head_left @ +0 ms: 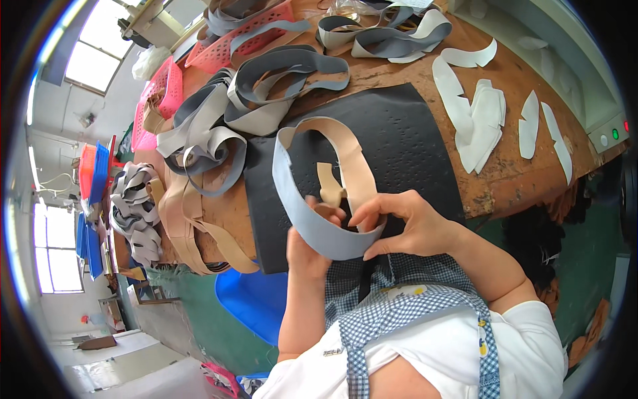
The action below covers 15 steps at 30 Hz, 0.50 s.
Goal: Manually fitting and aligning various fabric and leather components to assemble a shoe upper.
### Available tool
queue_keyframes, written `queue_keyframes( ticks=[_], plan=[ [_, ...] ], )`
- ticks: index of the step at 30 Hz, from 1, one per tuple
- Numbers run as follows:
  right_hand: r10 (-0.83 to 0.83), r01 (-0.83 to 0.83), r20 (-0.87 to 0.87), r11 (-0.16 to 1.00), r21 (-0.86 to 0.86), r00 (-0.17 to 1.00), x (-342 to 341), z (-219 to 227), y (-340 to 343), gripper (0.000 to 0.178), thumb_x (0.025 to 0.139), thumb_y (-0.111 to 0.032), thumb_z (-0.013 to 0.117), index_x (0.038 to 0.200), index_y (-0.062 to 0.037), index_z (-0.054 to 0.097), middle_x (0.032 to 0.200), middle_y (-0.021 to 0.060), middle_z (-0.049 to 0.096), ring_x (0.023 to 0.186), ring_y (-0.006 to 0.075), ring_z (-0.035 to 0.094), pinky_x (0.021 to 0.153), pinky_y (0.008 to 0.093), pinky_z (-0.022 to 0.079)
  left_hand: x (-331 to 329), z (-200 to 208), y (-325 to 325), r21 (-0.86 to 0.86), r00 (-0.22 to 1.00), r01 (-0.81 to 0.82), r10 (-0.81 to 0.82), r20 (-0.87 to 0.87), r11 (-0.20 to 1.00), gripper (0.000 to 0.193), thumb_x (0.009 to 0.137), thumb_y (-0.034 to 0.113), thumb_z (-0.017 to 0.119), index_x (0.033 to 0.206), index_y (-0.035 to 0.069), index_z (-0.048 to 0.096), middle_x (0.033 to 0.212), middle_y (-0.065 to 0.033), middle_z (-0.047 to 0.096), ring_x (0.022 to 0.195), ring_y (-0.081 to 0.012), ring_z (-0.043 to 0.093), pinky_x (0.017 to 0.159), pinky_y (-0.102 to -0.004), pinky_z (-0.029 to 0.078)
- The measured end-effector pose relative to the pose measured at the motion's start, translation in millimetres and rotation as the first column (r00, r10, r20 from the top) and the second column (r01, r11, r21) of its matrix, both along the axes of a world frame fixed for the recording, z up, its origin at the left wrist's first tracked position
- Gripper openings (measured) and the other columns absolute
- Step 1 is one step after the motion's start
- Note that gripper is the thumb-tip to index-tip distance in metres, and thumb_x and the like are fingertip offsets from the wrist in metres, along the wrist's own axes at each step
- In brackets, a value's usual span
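Both my hands hold a loop of leather-like strip (316, 223), blue-grey on its outer face and tan inside, above a black perforated mat (405, 156). My left hand (307, 253) is closed at the lower left of the loop, its palm outside and its fingertips showing inside. Within the loop, by those fingertips, is a small tan piece (327, 179); whether the fingers grip it I cannot tell. My right hand (415, 223) pinches the strip's right side, thumb outside and fingers inside. The strip partly hides the left hand.
Grey strips (286, 73) lie coiled beyond the mat, and tan strips (183, 226) lie to its left. White cut pieces (482, 123) are on the brown worktable (478, 193) at right. Pink baskets (159, 100) stand at far left. A blue stool (256, 302) is below the table edge.
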State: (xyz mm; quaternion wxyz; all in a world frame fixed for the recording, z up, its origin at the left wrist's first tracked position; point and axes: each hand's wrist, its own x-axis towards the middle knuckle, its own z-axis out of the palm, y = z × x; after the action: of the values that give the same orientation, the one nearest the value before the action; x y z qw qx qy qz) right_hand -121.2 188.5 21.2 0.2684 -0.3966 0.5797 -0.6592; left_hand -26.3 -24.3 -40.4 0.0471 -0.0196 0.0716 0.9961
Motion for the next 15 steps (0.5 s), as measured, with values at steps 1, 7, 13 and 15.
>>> queue_keyframes(
  ticks=[1, 7, 13, 15],
  plan=[
    [0.009, -0.009, 0.000, 1.000, -0.002, 1.000, 1.7, 0.4, -2.0, 0.041, 0.069, -0.006, 0.087, 0.104, -0.0028, 0.067, 0.090, 0.0040, 0.069, 0.083, 0.0109, 0.064, 0.078, 0.0265, 0.052, 5.0, -8.2, 1.4, -0.033, 0.997, 0.060, -0.062, -0.043, 0.998, 0.045, 0.096, 0.028, 0.056, 0.120, -0.010, 0.054, 0.113, -0.0257, 0.063, 0.099, -0.0308, 0.068, 0.088, -0.0400, 0.058],
    [0.006, -0.005, 0.031, 0.999, -0.045, 1.000, 3.1, -3.2, -2.4, 0.040, 0.070, -0.005, 0.087, 0.100, -0.0029, 0.060, 0.091, 0.0049, 0.068, 0.085, 0.0116, 0.064, 0.080, 0.0278, 0.052, 4.5, 18.4, 7.7, -0.571, 0.996, 0.083, -0.052, 0.072, 0.817, 0.073, 0.088, 0.033, 0.067, 0.141, -0.010, 0.041, 0.136, -0.0220, 0.053, 0.119, -0.0283, 0.059, 0.099, -0.0378, 0.050],
    [-0.143, 0.135, 0.073, 0.986, 0.100, 0.987, 2.9, -1.9, -6.5, 0.042, 0.073, -0.010, 0.087, 0.100, -0.0044, 0.055, 0.089, 0.0052, 0.066, 0.083, 0.0101, 0.063, 0.077, 0.0260, 0.052, -1.4, 46.6, 19.6, -0.669, 0.991, -0.102, 0.132, -0.007, 0.737, 0.078, 0.082, 0.024, 0.073, 0.147, 0.002, 0.037, 0.141, -0.0253, 0.048, 0.120, -0.0293, 0.058, 0.100, -0.0415, 0.050],
    [-0.165, 0.151, 0.077, 0.975, 0.163, 0.983, 3.3, -2.5, -8.6, 0.042, 0.074, -0.014, 0.087, 0.099, -0.0049, 0.055, 0.087, 0.0038, 0.065, 0.081, 0.0088, 0.063, 0.073, 0.0240, 0.052, 3.9, 44.8, 16.6, -0.677, 0.978, -0.167, 0.207, -0.022, 0.717, 0.075, 0.081, 0.017, 0.074, 0.146, 0.005, 0.038, 0.141, -0.0251, 0.049, 0.118, -0.0281, 0.060, 0.097, -0.0411, 0.052]
  ],
)
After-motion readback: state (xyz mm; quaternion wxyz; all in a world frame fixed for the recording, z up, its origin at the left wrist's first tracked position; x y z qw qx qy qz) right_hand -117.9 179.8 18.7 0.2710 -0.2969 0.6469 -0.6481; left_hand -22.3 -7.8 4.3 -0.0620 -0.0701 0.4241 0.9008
